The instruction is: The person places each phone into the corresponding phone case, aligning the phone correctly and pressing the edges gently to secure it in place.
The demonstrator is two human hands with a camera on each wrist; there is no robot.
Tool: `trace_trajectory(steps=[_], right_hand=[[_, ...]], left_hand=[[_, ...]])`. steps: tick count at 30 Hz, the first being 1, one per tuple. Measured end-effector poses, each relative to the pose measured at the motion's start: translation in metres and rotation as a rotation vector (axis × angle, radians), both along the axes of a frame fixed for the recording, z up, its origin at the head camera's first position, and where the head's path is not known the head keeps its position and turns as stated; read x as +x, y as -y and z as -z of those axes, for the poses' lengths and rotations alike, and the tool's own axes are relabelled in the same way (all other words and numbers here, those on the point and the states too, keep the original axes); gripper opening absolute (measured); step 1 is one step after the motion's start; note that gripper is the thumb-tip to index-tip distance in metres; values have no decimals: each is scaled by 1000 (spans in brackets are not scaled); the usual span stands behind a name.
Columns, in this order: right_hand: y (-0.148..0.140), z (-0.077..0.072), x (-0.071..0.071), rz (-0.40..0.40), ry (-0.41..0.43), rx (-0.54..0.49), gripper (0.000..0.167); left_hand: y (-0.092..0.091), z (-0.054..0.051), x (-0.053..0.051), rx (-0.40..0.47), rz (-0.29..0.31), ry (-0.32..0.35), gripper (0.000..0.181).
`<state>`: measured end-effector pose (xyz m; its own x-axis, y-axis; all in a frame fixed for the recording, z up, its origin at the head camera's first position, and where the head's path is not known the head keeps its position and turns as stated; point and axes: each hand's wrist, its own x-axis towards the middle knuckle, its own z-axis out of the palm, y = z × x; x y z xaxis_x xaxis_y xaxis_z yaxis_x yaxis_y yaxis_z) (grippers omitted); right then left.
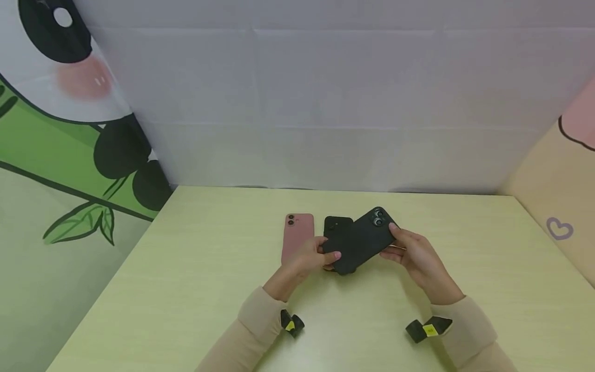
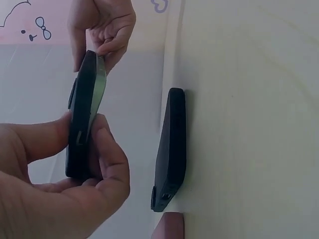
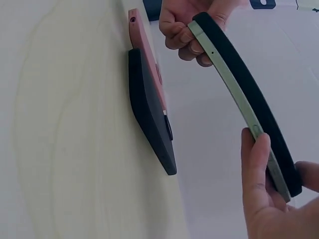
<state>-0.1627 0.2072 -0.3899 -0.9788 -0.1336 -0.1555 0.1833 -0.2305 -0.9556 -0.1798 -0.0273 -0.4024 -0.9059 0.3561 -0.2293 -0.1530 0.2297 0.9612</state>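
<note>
Both hands hold a black phone case [image 1: 358, 244] above the table, tilted, with its camera cutout at the upper right. A light green phone [image 3: 230, 89] lies against the case's inner side, its edge standing out along one side. My left hand [image 1: 310, 255] pinches the lower left end between thumb and fingers. At the camera end, my right hand [image 1: 420, 261] grips case and phone with thumb and fingers. Partly hidden behind them lies a second phone in black [image 1: 335, 224], back up on the table. Left of it is a pink phone [image 1: 299, 231], also back up, close to my left hand.
The pale wooden table [image 1: 186, 268] reaches back to a whitish sheet [image 1: 297, 103] hanging behind it. A wall with cartoon drawings [image 1: 60, 134] rises on the left, and a cream wall [image 1: 548, 196] on the right. Dark cameras [image 1: 292, 324] sit at both wrists.
</note>
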Motion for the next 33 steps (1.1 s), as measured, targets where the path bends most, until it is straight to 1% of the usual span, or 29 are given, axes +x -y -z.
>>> trace_trajectory(steps=[3,5,7,10,14,17,19,21,23,26,29,31,33], right_hand=[[0,1,1,-10,-24,-32,15],[1,0,3,-6,-38,-56,15],[2,-2,5,14,-40,-82,15],[4,-5,8,52,-36,-109,14],[7,-7,10,91,-30,-116,16],[8,-7,11,103,-34,-110,20],[8,-7,11,105,-36,-114,21],[8,-7,11,103,-43,-115,23],[7,-7,11,99,-48,-118,25],[8,-7,11,85,-49,-120,30],[9,-7,11,71,-41,-123,40],[9,-7,11,64,-37,-121,45],[10,-8,12,63,-32,-126,46]], left_hand=[[2,0,-2,31,-22,25,41],[3,0,-3,62,-39,49,36],[2,-1,-3,87,-49,67,32],[2,-1,-4,123,-52,95,31],[2,1,-4,163,-32,113,35],[2,2,-4,186,20,131,37],[1,4,-4,185,61,140,36],[0,5,-3,180,94,136,34],[-1,6,-2,165,98,120,30],[-3,7,-1,137,65,78,25],[-4,7,0,116,26,50,22],[-5,7,0,112,13,36,22],[-5,7,0,109,5,31,22]])
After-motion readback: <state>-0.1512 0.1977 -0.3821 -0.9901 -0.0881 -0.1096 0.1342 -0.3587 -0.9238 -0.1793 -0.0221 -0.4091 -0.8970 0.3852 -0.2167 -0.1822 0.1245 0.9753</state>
